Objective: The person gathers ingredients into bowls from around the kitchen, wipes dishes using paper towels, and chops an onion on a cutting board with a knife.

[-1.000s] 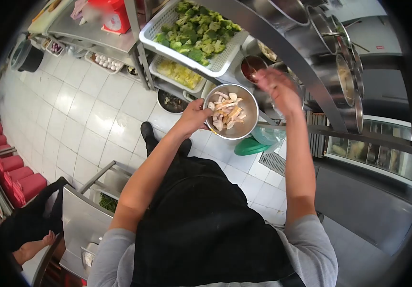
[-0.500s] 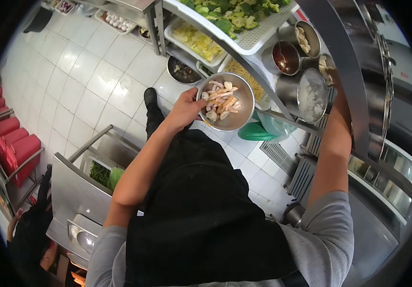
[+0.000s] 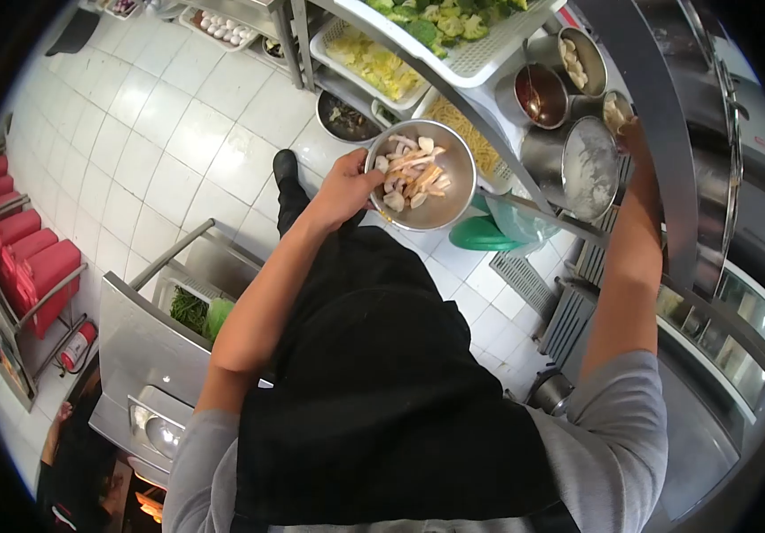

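Observation:
My left hand (image 3: 344, 188) grips the rim of a round metal bowl (image 3: 456, 182), thumb on the inside edge. In the bowl lies a small heap of pale and orange-brown food strips and chunks (image 3: 414, 171); their kind is not clear. On the shelf at the right, my right hand (image 3: 636, 138) reaches to a small metal pot (image 3: 612, 99) with pale pieces in it. Its fingers are mostly hidden at the pot's edge. Just below that pot stands a larger pot of white powder (image 3: 589, 173). A pot of dark red sauce (image 3: 541, 94) is beside it.
White baskets hold broccoli (image 3: 440, 27), cut cabbage (image 3: 369, 62) and noodles (image 3: 467, 133). A metal rail (image 3: 658, 115) crosses in front of my right arm. A green lid-like object (image 3: 485, 234) hangs below the shelf. At lower left are a steel counter (image 3: 147, 342) and another person (image 3: 80, 471).
My right hand has come into view at the small pot of pale pieces; before, the rail hid it. The bowl stays in my left hand, nearly in place. The other person has shifted lower.

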`<state>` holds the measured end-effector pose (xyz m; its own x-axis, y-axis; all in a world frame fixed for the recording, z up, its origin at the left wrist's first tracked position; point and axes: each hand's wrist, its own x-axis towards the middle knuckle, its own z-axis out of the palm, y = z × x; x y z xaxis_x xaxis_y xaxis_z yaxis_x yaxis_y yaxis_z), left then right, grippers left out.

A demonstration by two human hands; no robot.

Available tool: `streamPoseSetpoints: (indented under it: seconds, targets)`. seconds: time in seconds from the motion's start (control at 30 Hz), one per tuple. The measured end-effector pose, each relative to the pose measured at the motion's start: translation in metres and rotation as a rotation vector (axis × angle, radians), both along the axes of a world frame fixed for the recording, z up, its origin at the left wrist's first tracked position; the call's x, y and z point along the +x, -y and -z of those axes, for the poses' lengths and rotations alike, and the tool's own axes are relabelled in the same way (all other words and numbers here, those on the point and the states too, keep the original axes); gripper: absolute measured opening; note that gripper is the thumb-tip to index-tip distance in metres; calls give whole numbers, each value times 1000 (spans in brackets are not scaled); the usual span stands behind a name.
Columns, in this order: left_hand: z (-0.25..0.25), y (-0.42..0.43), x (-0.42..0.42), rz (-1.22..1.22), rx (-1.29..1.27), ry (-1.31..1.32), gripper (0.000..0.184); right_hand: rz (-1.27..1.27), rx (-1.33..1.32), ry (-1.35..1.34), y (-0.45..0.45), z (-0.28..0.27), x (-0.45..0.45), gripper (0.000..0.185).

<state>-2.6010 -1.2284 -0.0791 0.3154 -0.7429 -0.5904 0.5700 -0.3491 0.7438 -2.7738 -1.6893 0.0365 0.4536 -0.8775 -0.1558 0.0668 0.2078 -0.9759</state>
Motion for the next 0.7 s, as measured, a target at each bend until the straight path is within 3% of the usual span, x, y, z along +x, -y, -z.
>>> streamPoseSetpoints:
  seconds: [0.7]
  targets:
    - [5, -8, 6, 20, 60, 66, 19, 53, -80, -265, 18, 23, 3, 33]
